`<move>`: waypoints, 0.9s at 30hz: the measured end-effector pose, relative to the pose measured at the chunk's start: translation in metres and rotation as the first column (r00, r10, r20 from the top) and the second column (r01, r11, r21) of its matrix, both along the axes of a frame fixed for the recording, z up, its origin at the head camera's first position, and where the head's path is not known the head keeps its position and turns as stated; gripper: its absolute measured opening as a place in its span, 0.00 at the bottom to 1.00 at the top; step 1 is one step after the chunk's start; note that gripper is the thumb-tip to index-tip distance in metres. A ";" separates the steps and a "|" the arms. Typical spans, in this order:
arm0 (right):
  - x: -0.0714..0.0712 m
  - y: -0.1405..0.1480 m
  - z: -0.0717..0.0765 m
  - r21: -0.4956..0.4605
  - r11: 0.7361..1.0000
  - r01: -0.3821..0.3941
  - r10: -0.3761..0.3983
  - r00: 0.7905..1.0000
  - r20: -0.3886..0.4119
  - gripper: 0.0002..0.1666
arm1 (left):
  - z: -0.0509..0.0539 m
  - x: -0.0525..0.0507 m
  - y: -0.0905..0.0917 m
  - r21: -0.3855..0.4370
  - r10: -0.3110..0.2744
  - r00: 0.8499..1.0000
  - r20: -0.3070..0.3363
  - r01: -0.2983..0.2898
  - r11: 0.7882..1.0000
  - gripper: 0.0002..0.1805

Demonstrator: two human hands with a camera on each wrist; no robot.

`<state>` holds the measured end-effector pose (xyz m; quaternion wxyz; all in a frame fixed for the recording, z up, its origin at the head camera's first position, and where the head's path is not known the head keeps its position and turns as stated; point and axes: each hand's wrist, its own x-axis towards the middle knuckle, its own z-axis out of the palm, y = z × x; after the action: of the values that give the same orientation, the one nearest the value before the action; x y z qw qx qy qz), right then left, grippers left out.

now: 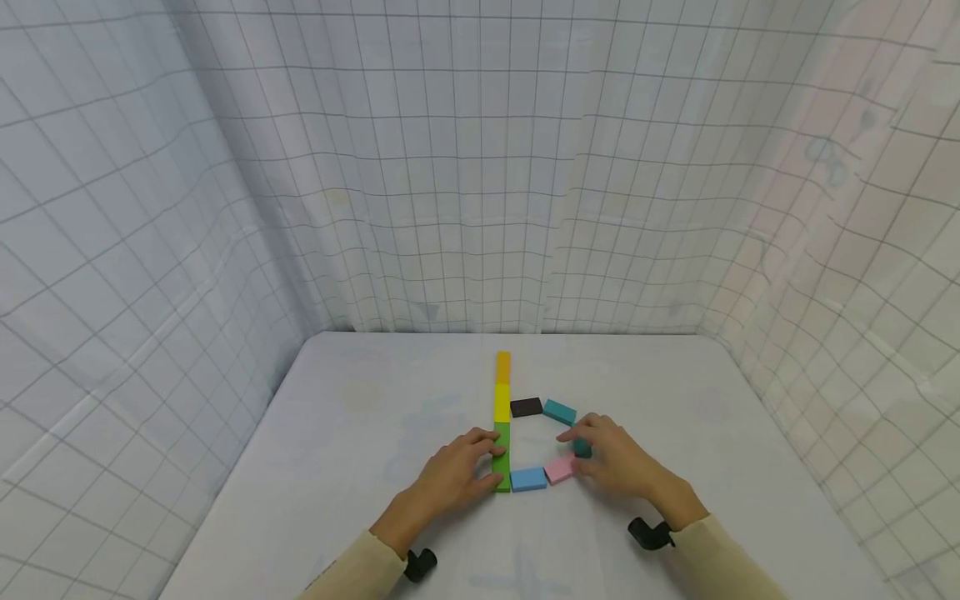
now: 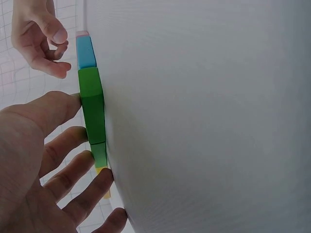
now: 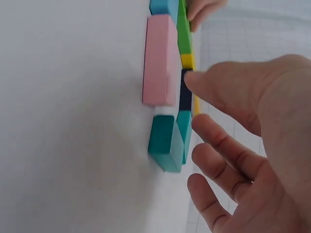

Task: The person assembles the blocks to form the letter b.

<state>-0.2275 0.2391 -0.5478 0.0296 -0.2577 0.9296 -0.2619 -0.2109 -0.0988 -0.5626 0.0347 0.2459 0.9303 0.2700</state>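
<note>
Flat coloured blocks lie on the white table as a straight column with a loop on its right side. The column runs from an orange block (image 1: 503,367) through a yellow block (image 1: 502,403) to green blocks (image 2: 92,107). In the loop are a black block (image 1: 527,407), a teal block (image 1: 559,412), a second teal block (image 3: 162,136), a pink block (image 1: 559,468) and a blue block (image 1: 528,479). My left hand (image 1: 457,473) rests its spread fingertips along the left side of the green blocks. Over the second teal block hovers my right hand (image 1: 611,454), fingers loosely bent, gripping nothing.
A white cloth with a grid pattern (image 1: 480,167) hangs behind the table and along both sides. The white tabletop (image 1: 360,417) extends around the blocks to its straight back edge. Each wrist carries a small black camera mount (image 1: 651,533).
</note>
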 end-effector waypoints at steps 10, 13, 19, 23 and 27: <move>-0.008 0.018 -0.006 -0.090 0.996 0.012 -0.017 0.998 -0.054 0.26 | 0.001 0.001 0.001 -0.015 0.004 1.000 0.001 -0.004 1.000 0.22; -0.009 0.019 -0.009 -0.096 0.995 0.016 -0.021 0.999 -0.048 0.26 | 0.000 0.000 0.001 -0.013 0.006 1.000 0.006 -0.006 1.000 0.22; -0.011 0.019 -0.013 -0.109 0.993 0.038 -0.041 0.999 -0.028 0.26 | -0.001 0.000 0.001 -0.013 0.004 1.000 0.001 -0.004 1.000 0.22; -0.012 0.019 -0.013 -0.110 0.992 0.063 -0.064 0.998 -0.001 0.26 | -0.001 0.001 0.001 -0.007 0.006 1.000 -0.005 -0.006 1.000 0.22; -0.011 0.018 -0.013 -0.109 0.991 0.081 -0.080 0.997 0.016 0.26 | 0.000 0.001 0.001 0.010 -0.001 1.000 -0.009 0.001 1.000 0.22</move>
<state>-0.2385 0.2566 -0.5605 0.0104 -0.2197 0.9233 -0.3150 -0.2096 -0.0979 -0.5624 0.0294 0.2480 0.9289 0.2735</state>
